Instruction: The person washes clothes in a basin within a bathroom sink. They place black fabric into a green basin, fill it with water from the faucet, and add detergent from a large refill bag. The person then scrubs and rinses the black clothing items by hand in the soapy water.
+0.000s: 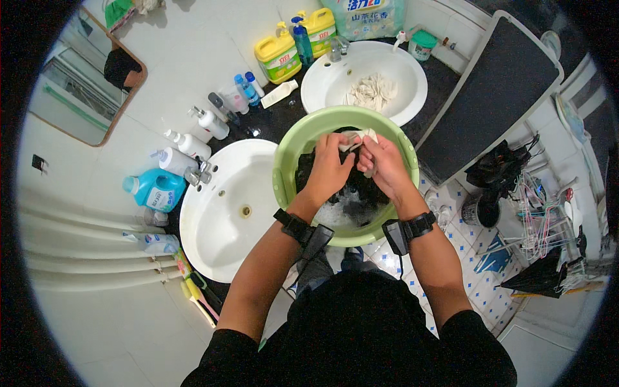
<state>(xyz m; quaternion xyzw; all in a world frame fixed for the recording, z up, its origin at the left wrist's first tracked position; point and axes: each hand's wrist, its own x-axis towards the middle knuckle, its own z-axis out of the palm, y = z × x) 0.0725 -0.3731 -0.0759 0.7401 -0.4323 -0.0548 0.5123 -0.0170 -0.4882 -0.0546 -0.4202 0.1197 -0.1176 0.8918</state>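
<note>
Over a light green basin (280, 184), both of my hands grip a small cream cloth (354, 143); its exact kind is not clear. My left hand (329, 171) pinches its left part with bent fingers. Close beside it, my right hand (385, 166) is closed around the other end, and a bit of the cloth hangs below those fingers. Dark wet fabric (367, 195) fills the basin underneath, in water with whitish suds. More crumpled cream cloth (373, 92) lies in the far white sink (406, 68).
Left of the basin is a second white sink (222, 242). Pump bottles (191, 147), a blue detergent jug (158, 191) and yellow jugs (277, 57) line the dark counter. A dark folding board (493, 97) leans at right. Hangers (538, 216) and a bucket (478, 209) stand beyond it.
</note>
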